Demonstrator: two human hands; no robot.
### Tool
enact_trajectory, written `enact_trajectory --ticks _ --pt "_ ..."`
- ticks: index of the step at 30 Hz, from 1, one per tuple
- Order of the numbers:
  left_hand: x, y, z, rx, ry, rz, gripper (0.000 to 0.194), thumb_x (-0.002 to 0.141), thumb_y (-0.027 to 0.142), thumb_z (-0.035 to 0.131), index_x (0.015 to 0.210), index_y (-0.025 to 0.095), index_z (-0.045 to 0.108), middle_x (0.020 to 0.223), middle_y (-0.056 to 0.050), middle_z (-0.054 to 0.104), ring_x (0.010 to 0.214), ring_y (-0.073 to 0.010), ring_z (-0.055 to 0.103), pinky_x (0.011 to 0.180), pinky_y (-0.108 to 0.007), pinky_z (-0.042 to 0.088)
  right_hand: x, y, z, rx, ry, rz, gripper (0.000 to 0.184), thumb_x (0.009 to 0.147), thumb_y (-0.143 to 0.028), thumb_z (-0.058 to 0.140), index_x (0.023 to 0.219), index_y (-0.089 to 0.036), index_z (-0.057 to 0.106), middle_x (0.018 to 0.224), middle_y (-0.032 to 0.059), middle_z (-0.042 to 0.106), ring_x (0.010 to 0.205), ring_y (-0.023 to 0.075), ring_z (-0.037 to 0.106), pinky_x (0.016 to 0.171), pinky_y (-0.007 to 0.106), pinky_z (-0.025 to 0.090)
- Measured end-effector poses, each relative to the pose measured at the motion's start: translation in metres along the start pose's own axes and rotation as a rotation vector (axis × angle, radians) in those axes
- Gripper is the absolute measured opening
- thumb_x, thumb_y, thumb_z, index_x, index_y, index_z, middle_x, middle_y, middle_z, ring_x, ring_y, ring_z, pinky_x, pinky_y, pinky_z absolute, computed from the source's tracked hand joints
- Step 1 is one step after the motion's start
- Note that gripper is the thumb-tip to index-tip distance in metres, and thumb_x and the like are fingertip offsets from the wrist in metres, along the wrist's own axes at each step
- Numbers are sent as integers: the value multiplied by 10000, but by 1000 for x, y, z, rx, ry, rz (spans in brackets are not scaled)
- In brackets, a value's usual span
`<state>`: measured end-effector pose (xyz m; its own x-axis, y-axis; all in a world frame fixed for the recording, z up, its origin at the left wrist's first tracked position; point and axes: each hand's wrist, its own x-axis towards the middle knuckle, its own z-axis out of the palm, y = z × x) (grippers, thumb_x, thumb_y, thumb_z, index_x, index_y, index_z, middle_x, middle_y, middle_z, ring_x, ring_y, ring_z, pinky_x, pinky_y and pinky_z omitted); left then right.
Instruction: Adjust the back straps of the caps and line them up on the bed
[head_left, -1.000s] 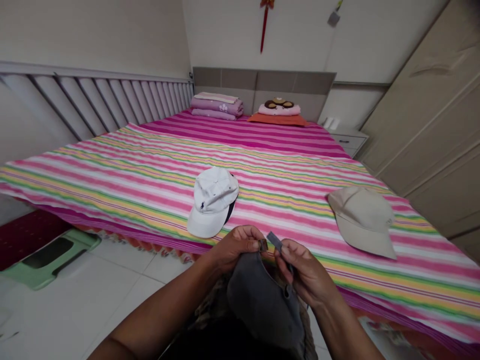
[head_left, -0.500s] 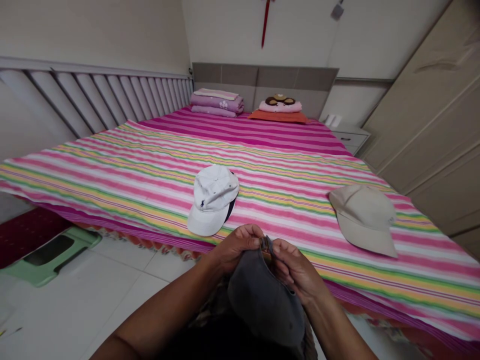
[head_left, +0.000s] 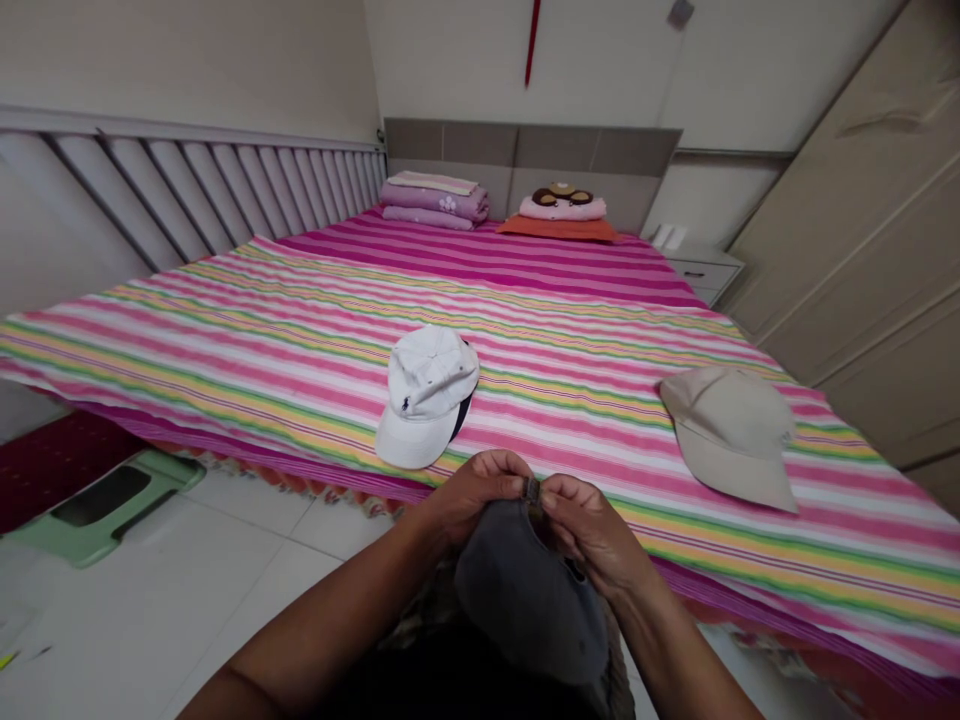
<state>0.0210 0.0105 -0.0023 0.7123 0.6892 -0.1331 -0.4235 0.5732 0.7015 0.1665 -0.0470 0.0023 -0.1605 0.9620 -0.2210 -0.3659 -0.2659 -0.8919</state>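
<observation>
A dark grey baseball cap (head_left: 529, 590) is held low in front of me, near the bed's front edge. My left hand (head_left: 487, 490) pinches one side of its back strap, where a small buckle (head_left: 532, 490) shows. On the other side of the buckle, my right hand (head_left: 589, 520) grips the strap between thumb and fingers. Just beyond my hands a white cap (head_left: 427, 395) with a dark logo lies on the striped bedspread, its brim toward me. Farther right lies a beige cap (head_left: 727, 435). Part of the grey cap's strap is hidden by my fingers.
The bed's striped cover (head_left: 300, 340) spreads ahead. Folded purple bedding (head_left: 435, 205) and a pink bundle on an orange pillow (head_left: 559, 228) lie by the headboard (head_left: 517, 150). A green stool (head_left: 97, 520) stands on the tiled floor at left; a nightstand (head_left: 705, 270) is at the far right.
The fingers have shifted slightly at the strap, and the buckle now sits flatter between them. The caps on the bed have stayed in place; my view has tilted a little.
</observation>
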Motion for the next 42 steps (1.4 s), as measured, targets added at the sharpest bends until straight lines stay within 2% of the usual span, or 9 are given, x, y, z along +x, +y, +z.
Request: enact_trajectory --ticks 7,13,18,23,28,33,37,39,42 --pt "-3 2 -1 71 -2 10 245 539 194 767 709 91 623 603 -27 626 495 -82 557 492 -176 407 -5 -8 1 -22 -14 -63 187 691 -316 645 731 -152 565 429 -93 369 358 28 204 380 190 131" --pt "-4 4 0 76 -25 -15 239 546 192 762 704 91 614 589 -18 613 479 -67 540 477 -162 394 -7 -11 3 -4 16 -148 222 648 -264 697 780 -188 534 539 -69 458 419 49 358 402 173 234" --pt "-5 5 3 120 -43 -49 262 560 210 757 731 100 591 616 -22 612 498 -72 541 480 -165 386 -6 -9 2 -36 -23 -168 193 683 -261 685 758 -193 521 534 -68 465 426 55 387 426 181 265" --pt "-7 6 3 190 -89 14 241 611 208 723 731 124 532 639 -3 569 536 -66 512 511 -172 359 -4 -8 2 -59 -31 -178 196 680 -271 690 742 -186 524 524 -58 492 435 65 408 441 191 275" --pt "-9 11 1 304 -69 70 228 604 235 717 704 123 545 671 -3 547 594 -75 487 581 -196 352 -5 -10 1 -136 10 -185 189 693 -298 672 745 -183 531 510 -54 498 440 74 429 446 200 298" --pt "-11 14 0 305 -99 44 350 604 420 678 721 102 589 659 -20 534 571 -93 458 546 -215 323 -11 -16 4 -332 71 -244 192 696 -321 638 806 -182 564 555 -42 492 478 87 436 462 215 333" --pt "-13 13 1 426 -21 31 255 629 335 690 670 118 564 639 3 520 557 -73 436 544 -203 307 -17 -18 11 -792 124 -481 234 660 -238 655 883 -216 587 713 7 593 613 145 520 540 253 390" --pt "-13 13 2 466 -30 58 226 639 306 685 640 117 561 670 -7 529 605 -86 456 575 -208 324 -19 -17 14 -1019 156 -632 202 683 -207 633 880 -221 592 756 25 617 664 167 545 581 270 402" --pt "-13 13 1 460 -80 85 199 635 268 680 605 113 559 740 -28 547 660 -100 468 612 -217 337 -20 -13 14 -1154 198 -747 149 713 -175 593 855 -214 572 744 29 622 653 166 557 573 267 404"
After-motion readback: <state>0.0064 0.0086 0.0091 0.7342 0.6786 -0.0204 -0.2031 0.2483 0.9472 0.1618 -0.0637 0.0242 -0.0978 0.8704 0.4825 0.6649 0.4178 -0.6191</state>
